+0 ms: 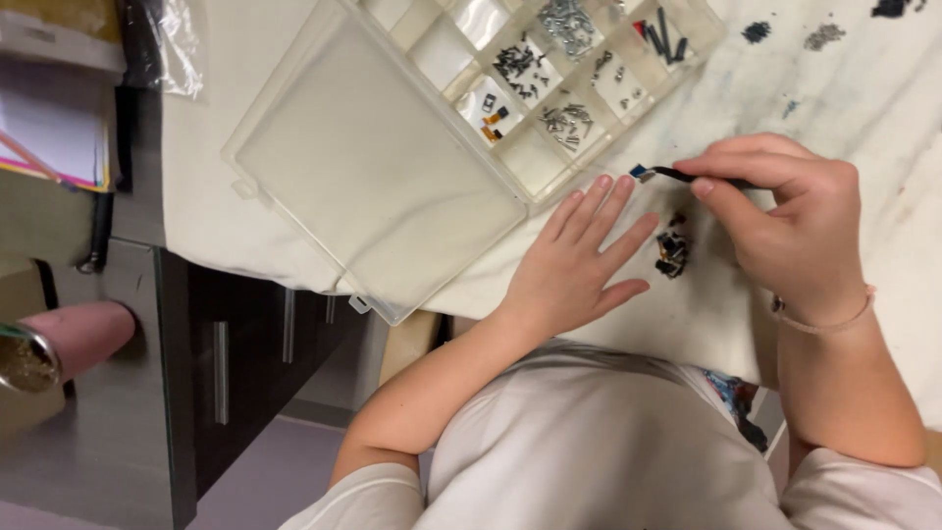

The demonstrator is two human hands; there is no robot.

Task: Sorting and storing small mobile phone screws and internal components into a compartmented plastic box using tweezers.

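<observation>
My right hand [790, 231] pinches black tweezers [677, 175] whose tip grips a tiny blue and silver part [641, 173]. The tip hovers just past my left fingertips, near the edge of a clear compartment box [549, 172]. My left hand [579, 260] lies flat on the white cloth [863, 108], fingers spread, holding nothing. A small pile of dark parts [673, 250] sits on the cloth between my two hands.
The box's open lid [363, 162] lies flat to the left; its compartments hold several kinds of small screws and parts. Small heaps of screws [822, 37] lie on the cloth at top right. A pink cup [69, 339] and drawers [245, 344] stand at the left.
</observation>
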